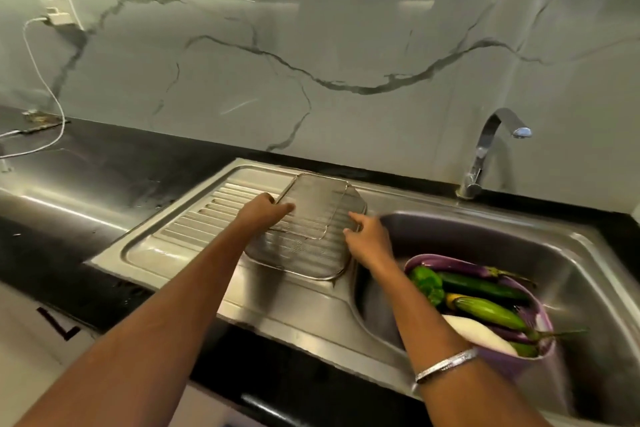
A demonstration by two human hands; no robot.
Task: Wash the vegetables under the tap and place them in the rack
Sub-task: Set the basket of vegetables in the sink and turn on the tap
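Purple basket [540, 354] in sink [595, 274] w/ veg [485, 312]; wire rack [311, 218] holds nothing.

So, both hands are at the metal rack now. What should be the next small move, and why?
Probably set the rack flat on the drainboard and let go. The left hand holds its tilted inner mesh while the right hand touches its edge. The vegetables wait unwashed in the purple basket, and no water shows at the tap.

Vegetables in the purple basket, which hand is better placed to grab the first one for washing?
Probably the right hand: it sits at the sink bowl's edge, just above the purple basket of vegetables. The left hand rests on the wire rack, farther away.
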